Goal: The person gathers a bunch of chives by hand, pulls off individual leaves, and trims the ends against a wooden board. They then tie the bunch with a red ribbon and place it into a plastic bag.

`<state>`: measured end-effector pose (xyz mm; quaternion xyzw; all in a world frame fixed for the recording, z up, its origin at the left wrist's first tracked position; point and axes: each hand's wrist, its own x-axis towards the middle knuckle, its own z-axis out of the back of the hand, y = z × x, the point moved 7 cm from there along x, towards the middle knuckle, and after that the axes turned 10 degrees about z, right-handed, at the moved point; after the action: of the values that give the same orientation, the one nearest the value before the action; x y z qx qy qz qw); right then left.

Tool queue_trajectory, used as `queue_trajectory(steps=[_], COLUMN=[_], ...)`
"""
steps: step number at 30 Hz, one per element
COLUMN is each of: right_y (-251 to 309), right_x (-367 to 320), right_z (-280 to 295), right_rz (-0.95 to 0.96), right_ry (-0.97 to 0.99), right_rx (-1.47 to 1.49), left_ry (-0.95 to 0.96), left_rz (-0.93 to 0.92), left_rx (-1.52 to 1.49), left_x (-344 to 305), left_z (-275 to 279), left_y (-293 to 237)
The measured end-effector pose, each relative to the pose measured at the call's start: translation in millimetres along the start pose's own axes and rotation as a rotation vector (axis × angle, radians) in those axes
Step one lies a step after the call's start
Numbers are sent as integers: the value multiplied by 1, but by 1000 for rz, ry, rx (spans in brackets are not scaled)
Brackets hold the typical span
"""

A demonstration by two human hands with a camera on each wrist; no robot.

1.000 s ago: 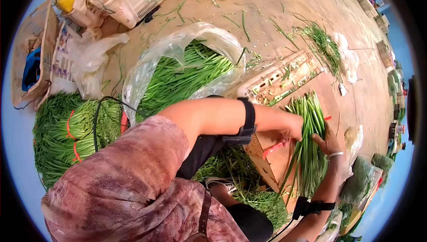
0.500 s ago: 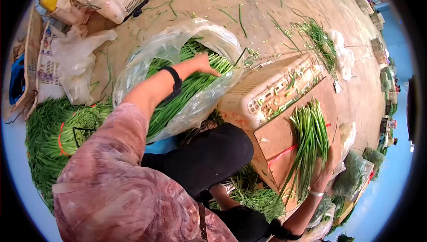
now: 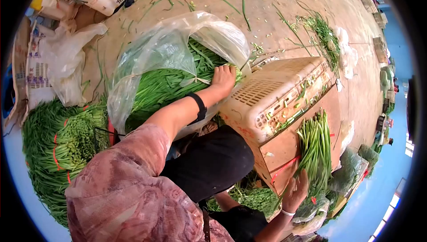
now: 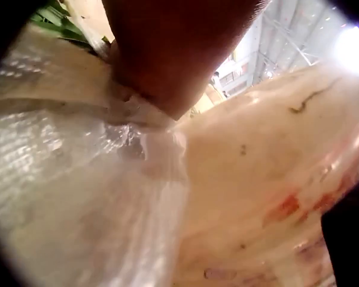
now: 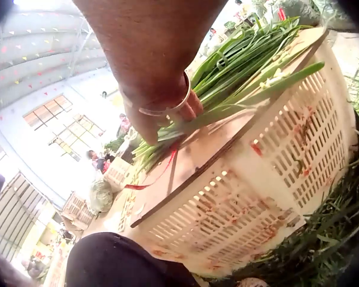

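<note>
Left hand (image 3: 223, 81): fingers bent over stalks (image 3: 162, 89) in the bag (image 3: 149, 50); grip cannot be told. Right hand (image 3: 295, 192): fingers nearly straight, gripping nothing, at the leafy end of the bunch (image 3: 316, 142). Bunch: on the board (image 3: 280, 147), atop the crate (image 3: 278, 81).

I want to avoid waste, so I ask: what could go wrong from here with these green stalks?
The bunch on the board lies across the red strip, not tied by it, so it might spread or slide.
In the right wrist view, a long leaf juts past the board's edge; it may catch and bend.
The left hand reaches into the plastic bag, whose film sags partly over the stalks inside and could snag them.
</note>
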<state>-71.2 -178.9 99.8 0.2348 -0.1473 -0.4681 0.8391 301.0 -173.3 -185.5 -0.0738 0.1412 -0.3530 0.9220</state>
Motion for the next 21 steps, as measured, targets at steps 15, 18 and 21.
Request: queue_trajectory(steps=[15,18,21], right_y=[59,71,82], right_x=[27,29,28], right_z=[-8,-21,-26], right_rz=[133,161,191], right_ry=[-60,-48,-19], right_rx=[-72,6,-13], left_ry=[450,160,-15], left_rz=[58,80,-58], left_rx=[-321,-72,140], left_x=[38,25,9], left_z=[16,-4,7], left_y=[38,-1,-26])
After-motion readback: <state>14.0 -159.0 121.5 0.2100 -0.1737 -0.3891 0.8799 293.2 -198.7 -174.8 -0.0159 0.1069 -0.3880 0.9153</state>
